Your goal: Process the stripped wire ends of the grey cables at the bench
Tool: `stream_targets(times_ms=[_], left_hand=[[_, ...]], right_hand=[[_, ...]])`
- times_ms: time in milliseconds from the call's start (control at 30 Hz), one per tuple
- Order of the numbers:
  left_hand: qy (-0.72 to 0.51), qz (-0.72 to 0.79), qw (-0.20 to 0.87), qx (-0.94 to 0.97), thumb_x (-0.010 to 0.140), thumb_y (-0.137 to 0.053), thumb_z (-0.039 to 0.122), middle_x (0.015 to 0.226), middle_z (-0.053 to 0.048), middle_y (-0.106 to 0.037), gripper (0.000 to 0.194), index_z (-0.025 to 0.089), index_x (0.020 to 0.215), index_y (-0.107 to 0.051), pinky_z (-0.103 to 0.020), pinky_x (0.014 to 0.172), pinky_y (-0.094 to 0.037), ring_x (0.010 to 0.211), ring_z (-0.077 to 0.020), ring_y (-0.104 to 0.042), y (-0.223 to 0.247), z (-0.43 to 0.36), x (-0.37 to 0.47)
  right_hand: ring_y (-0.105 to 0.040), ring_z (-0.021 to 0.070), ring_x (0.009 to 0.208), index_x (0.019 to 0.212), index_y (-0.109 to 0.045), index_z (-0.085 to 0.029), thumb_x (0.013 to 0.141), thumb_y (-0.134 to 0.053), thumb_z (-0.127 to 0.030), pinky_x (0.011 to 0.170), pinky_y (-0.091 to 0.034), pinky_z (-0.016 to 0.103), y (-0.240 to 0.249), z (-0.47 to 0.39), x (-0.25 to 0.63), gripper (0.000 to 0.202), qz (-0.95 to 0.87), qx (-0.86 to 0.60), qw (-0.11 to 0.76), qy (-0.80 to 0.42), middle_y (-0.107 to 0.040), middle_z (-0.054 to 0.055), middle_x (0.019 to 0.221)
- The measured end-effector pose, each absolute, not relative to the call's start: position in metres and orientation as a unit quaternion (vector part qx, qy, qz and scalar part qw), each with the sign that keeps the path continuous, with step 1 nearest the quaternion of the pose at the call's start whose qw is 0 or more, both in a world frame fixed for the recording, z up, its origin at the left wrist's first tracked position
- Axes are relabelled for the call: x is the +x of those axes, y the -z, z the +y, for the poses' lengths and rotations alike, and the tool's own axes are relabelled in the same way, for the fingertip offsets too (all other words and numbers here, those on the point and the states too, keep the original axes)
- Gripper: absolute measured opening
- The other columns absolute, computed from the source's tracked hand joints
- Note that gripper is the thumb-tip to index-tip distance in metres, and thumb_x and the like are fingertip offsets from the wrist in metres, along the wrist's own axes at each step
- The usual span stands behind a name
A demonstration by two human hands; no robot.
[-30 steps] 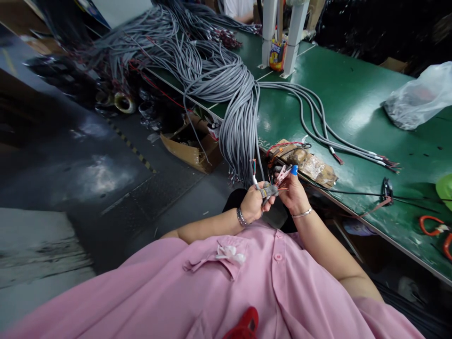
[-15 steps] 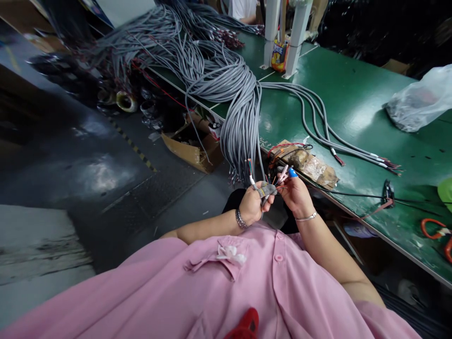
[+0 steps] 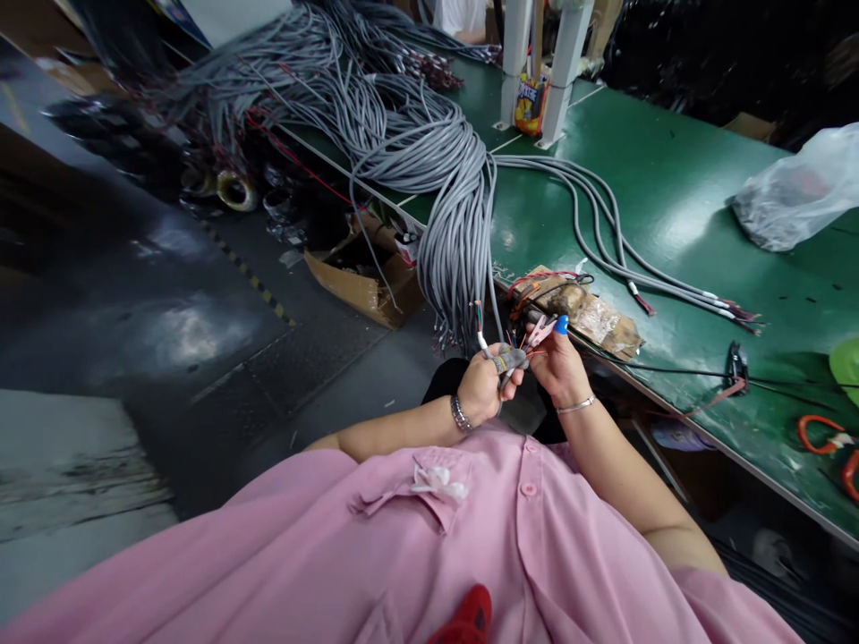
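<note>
My left hand (image 3: 484,385) is closed around a grey cable (image 3: 483,342), its white-wrapped end and thin coloured wires sticking up above the fist. A grey knitted cover sits on my left thumb. Close beside it, my right hand (image 3: 562,368) pinches thin orange wires (image 3: 535,353) that fan out between the two hands. One right finger wears a blue cap (image 3: 561,325). A small pink clip-like piece (image 3: 540,332) lies against the right fingertips; whether the fingers hold it, I cannot tell. A large bundle of grey cables (image 3: 456,241) hangs over the table edge just beyond.
On the green table (image 3: 671,179) lie several separate grey cables (image 3: 604,215), a taped cardboard piece (image 3: 591,313), a plastic bag (image 3: 798,192) and orange-handled scissors (image 3: 822,434). White posts (image 3: 557,80) stand at the back. A cardboard box (image 3: 362,277) sits below the table edge.
My right hand has turned slightly, and its blue cap and the pink piece have shifted a little to the right. My left hand keeps its grip on the cable, almost unmoved.
</note>
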State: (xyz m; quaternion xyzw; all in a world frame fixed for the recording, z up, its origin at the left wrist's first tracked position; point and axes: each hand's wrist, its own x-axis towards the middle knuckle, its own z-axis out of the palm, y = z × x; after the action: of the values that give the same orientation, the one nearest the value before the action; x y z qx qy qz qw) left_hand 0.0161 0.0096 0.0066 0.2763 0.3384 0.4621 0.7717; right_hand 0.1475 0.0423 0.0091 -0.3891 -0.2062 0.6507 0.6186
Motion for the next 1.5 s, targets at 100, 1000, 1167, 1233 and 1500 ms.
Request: stream_targets(times_ms=[100,1000,1167,1233,1500], left_hand=[[-0.460,0.341,0.771,0.280,0.072,-0.064,0.038,0.052,0.002,-0.057,0.024,0.017,0.076,-0.054,-0.019,0.029,-0.020,0.031,-0.0066,-0.041,-0.003,0.011,0.017],[-0.470,0.336,0.781,0.238,0.071,-0.066,0.035,0.052,0.002,-0.056,0.023,0.016,0.075,-0.056,-0.019,0.030,-0.018,0.031,-0.0060,-0.039,-0.005,0.010,0.012],[-0.468,0.347,0.775,0.243,0.071,-0.066,0.039,0.052,0.003,-0.055,0.025,0.016,0.075,-0.055,-0.018,0.031,-0.018,0.031,-0.0057,-0.040,0.000,0.011,0.015],[-0.467,0.351,0.775,0.242,0.070,-0.067,0.039,0.052,0.003,-0.055,0.026,0.016,0.075,-0.055,-0.018,0.031,-0.018,0.031,-0.0057,-0.040,0.001,0.012,0.016],[-0.468,0.346,0.771,0.258,0.072,-0.065,0.040,0.052,0.003,-0.056,0.027,0.016,0.076,-0.054,-0.018,0.030,-0.019,0.031,-0.0063,-0.041,0.003,0.008,0.014]], right_hand=[[-0.056,0.0106,0.060,0.076,-0.063,-0.021,0.074,-0.071,-0.053,0.059,-0.048,0.025,-0.010,0.043,0.145,0.033,-0.197,-0.388,0.629,-0.645,-0.067,-0.001,0.074],[-0.046,0.0072,0.052,0.075,-0.063,-0.020,0.078,-0.063,-0.057,0.049,-0.040,0.021,-0.008,0.028,0.148,0.037,-0.290,-0.468,0.645,-0.529,-0.058,-0.003,0.063],[-0.053,0.0094,0.059,0.077,-0.062,-0.022,0.075,-0.069,-0.054,0.055,-0.045,0.023,-0.011,0.038,0.147,0.033,-0.215,-0.406,0.624,-0.632,-0.063,-0.003,0.071],[-0.054,0.0098,0.061,0.074,-0.062,-0.021,0.075,-0.071,-0.051,0.058,-0.046,0.023,-0.011,0.040,0.145,0.030,-0.203,-0.400,0.639,-0.625,-0.064,-0.003,0.070],[-0.058,0.0099,0.062,0.080,-0.063,-0.023,0.074,-0.063,-0.066,0.056,-0.050,0.024,-0.008,0.030,0.146,0.043,-0.215,-0.383,0.614,-0.656,-0.067,-0.001,0.081]])
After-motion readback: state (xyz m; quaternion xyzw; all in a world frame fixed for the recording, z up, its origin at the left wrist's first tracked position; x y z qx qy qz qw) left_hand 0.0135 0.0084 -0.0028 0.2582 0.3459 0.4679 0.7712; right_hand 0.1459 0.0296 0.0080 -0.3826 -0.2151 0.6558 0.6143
